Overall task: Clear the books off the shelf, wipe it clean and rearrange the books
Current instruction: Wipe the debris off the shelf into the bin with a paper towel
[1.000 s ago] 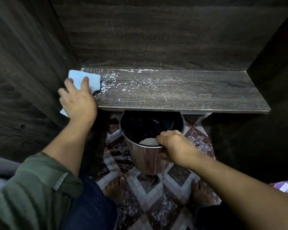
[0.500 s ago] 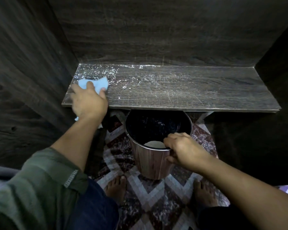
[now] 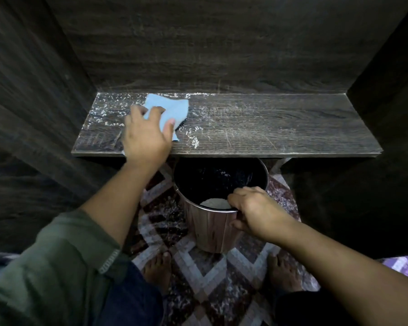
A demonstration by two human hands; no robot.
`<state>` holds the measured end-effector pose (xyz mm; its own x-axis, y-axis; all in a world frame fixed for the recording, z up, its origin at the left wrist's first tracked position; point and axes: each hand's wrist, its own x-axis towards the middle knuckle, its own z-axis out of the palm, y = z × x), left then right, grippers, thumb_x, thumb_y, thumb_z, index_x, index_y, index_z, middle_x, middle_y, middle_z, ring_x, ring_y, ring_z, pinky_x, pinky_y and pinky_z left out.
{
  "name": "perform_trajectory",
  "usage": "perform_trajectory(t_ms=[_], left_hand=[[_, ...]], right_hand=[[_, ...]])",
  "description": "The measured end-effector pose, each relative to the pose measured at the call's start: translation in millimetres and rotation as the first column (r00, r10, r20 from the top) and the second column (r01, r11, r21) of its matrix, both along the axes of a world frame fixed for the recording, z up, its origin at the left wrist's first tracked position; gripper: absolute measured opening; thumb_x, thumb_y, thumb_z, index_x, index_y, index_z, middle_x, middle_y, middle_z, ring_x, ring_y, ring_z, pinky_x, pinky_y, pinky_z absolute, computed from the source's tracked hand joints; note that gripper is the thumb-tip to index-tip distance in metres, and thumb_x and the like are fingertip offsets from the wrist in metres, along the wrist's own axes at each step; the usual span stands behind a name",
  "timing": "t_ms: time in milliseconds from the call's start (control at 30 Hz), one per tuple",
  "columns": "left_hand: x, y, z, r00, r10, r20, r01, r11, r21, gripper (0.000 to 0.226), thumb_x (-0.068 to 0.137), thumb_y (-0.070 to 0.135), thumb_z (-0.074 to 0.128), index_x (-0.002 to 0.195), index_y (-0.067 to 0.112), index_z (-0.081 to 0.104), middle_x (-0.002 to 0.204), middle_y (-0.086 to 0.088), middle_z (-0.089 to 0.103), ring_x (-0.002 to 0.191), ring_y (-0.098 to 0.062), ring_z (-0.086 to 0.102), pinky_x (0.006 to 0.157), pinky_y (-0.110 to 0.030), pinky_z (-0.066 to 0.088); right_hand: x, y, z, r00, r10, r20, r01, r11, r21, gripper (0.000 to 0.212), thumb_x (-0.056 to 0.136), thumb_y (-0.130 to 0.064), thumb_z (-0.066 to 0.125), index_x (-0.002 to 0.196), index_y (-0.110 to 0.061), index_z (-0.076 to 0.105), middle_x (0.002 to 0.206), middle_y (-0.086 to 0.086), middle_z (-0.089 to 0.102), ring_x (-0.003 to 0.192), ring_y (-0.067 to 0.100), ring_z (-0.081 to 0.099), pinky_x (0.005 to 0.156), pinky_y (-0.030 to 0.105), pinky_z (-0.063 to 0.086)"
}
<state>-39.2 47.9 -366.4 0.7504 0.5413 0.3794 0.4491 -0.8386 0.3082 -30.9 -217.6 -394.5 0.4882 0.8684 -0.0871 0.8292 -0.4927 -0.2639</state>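
Judging by the dark wooden shelf [image 3: 280, 130], which spans the middle of the frame and carries no books, the clearing step appears done; the books themselves are nowhere in view. Wiping is judged to be under way and perhaps a third complete: white crumbs [image 3: 106, 109] are scattered over the shelf's left end and along its back edge, a small clump lies near the front edge just right of the cloth, and only faint streaks show on the right half. Left to do are the rest of the sweep, the disposal of the debris and the return of the books. A light blue cloth [image 3: 174, 107] is pressed flat on the shelf, left of centre, by the left hand [image 3: 146, 137], whose fingers are spread over it with the thumb out to the right; the arm reaches up from the lower left in a green sleeve [image 3: 57, 267]. Below the shelf's front edge, a wood-grain waste bin [image 3: 212, 229] is held at its near rim by the right hand [image 3: 252, 210], fingers hooked inside and thumb outside. A pale heap [image 3: 216, 204] lies in the bin. A patterned tiled floor [image 3: 198, 281] is seen underneath.
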Motion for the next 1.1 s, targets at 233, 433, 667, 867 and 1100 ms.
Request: perform_trajectory(t_ms=[233,433,667,867,1100], left_hand=[[2,-6,-19,0.967,-0.201,-0.155,0.211,0.976,0.053,0.053,0.089,0.060,0.042,0.131,0.031,0.056,0.128,-0.009,0.049,0.113,-0.033,0.045,0.093,-0.045,0.039],[4,-44,-21,0.884,-0.467,0.027,0.467,0.884,0.030,0.041,0.089,0.048,0.050,0.120,0.028,0.066,0.115,-0.003,0.057,0.100,-0.028,0.053,0.086,-0.042,0.046],[19,-15,-1,0.955,-0.282,0.091,0.286,0.957,-0.038,0.043,0.091,0.046,0.054,0.130,0.031,0.058,0.128,-0.006,0.052,0.113,-0.031,0.048,0.095,-0.044,0.042],[21,-23,-9,0.945,-0.251,-0.208,0.239,0.968,-0.082,0.045,0.093,0.055,0.047,0.136,0.042,0.049,0.145,0.002,0.041,0.126,-0.031,0.038,0.103,-0.046,0.029],[7,-44,-9,0.771,-0.627,-0.112,0.614,0.779,-0.127,0.039,0.084,0.051,0.053,0.119,0.038,0.065,0.129,0.007,0.057,0.113,-0.023,0.052,0.101,-0.044,0.038]], right_hand=[[4,-9,0,1.000,-0.018,0.003,0.018,0.999,-0.032,0.029,0.072,-0.019,0.075,0.094,-0.012,0.059,0.096,0.003,0.057,0.096,0.025,0.054,0.087,0.034,0.036],[5,-8,-1,0.999,-0.027,0.017,0.028,0.998,-0.052,0.032,0.069,-0.019,0.076,0.095,-0.012,0.059,0.096,0.004,0.058,0.096,0.027,0.055,0.086,0.035,0.038],[4,-11,-3,0.999,-0.024,0.030,0.026,0.998,-0.063,0.034,0.066,-0.020,0.078,0.093,-0.012,0.059,0.093,0.006,0.059,0.094,0.030,0.057,0.084,0.038,0.042],[4,-16,-4,0.999,-0.035,0.018,0.036,0.998,-0.047,0.032,0.065,-0.016,0.078,0.089,-0.011,0.058,0.091,0.007,0.058,0.091,0.031,0.056,0.081,0.036,0.040],[5,-27,-1,0.999,-0.037,0.008,0.037,0.998,-0.054,0.032,0.067,-0.016,0.077,0.092,-0.012,0.058,0.093,0.004,0.057,0.092,0.027,0.054,0.081,0.035,0.038]])
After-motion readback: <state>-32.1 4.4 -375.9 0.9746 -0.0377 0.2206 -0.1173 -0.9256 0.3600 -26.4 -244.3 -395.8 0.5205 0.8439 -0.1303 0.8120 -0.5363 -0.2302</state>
